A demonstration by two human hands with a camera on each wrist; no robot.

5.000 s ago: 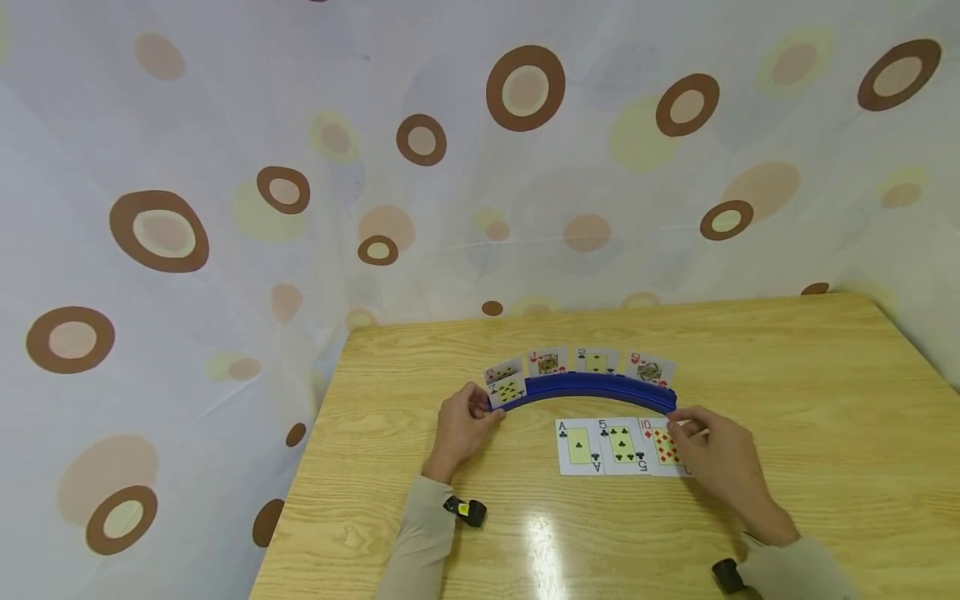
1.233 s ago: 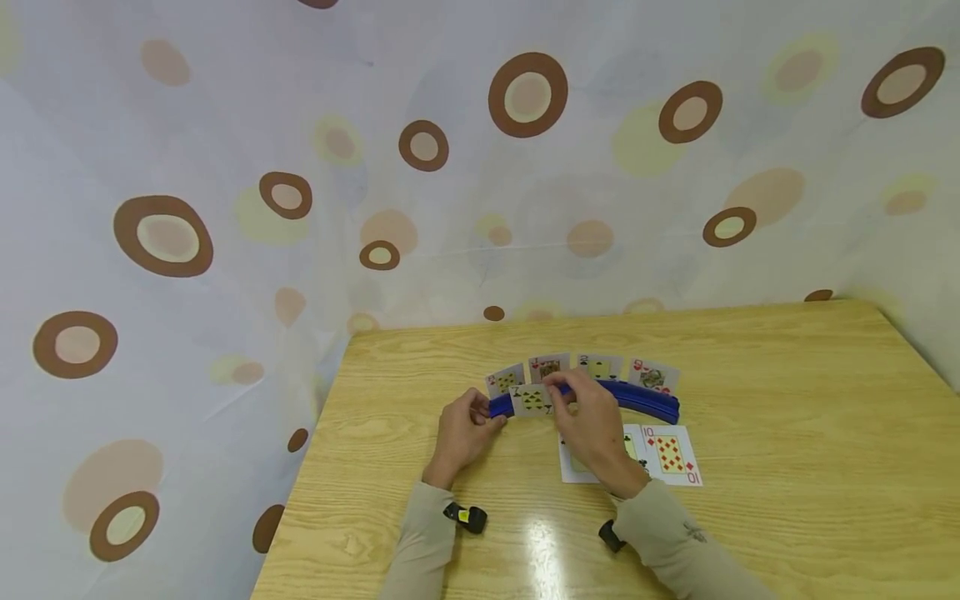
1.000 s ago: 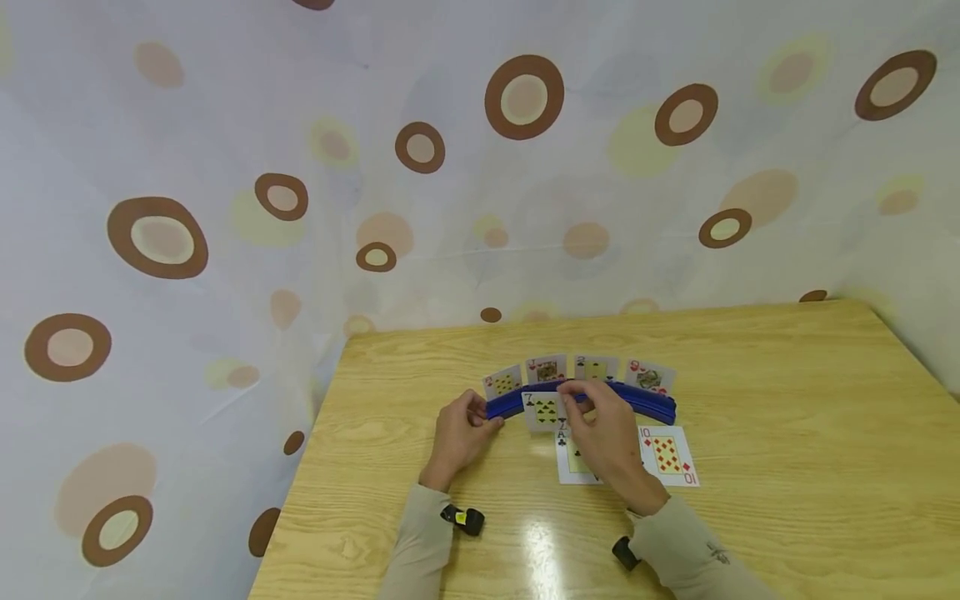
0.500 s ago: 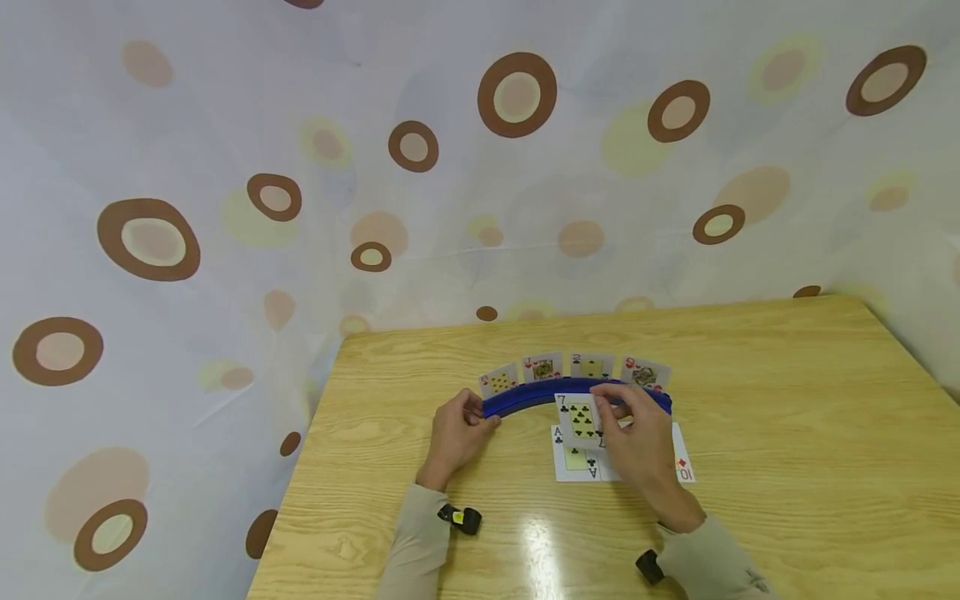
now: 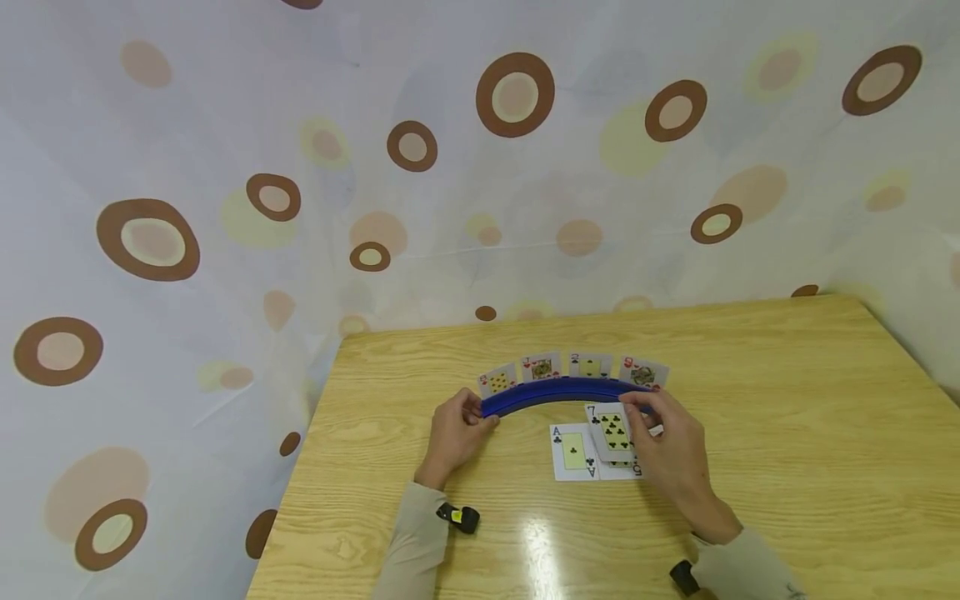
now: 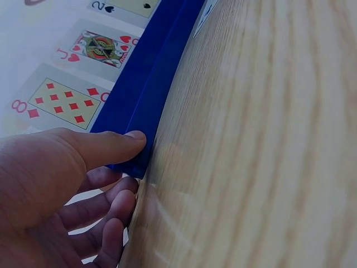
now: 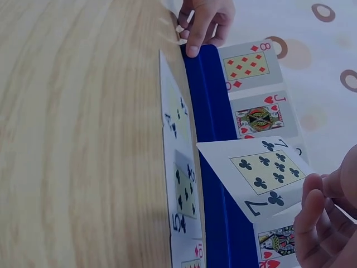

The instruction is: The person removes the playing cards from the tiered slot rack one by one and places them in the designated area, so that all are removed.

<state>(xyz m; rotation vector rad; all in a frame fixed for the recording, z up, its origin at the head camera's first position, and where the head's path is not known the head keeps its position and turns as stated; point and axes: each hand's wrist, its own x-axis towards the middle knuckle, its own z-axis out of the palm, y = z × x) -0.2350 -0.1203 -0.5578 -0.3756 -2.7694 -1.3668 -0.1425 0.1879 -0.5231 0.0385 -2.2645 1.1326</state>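
Observation:
My left hand (image 5: 453,433) grips the left end of a blue curved card holder (image 5: 555,388), its thumb (image 6: 120,146) on the front face. My right hand (image 5: 671,446) pinches a seven of clubs (image 7: 251,173) by its right edge, face toward me. In the head view that card overlaps the five of clubs, whose face shows in the right wrist view (image 7: 181,190). Standing in the holder are an eight of diamonds (image 6: 58,103), a jack of hearts (image 6: 100,47), a two of spades (image 6: 128,4) and a queen of hearts (image 5: 643,375).
An ace of clubs (image 5: 573,452) lies face up on the wooden table (image 5: 360,467), left of the five. The ten of diamonds (image 7: 192,263) continues that row, hidden by my right hand in the head view. A spotted cloth (image 5: 420,283) hangs behind the table.
Five seconds ago the seven of clubs stood at the holder's left end, before the eight. My right hand has taken it out and carried it rightward over the row. My left hand stays put.

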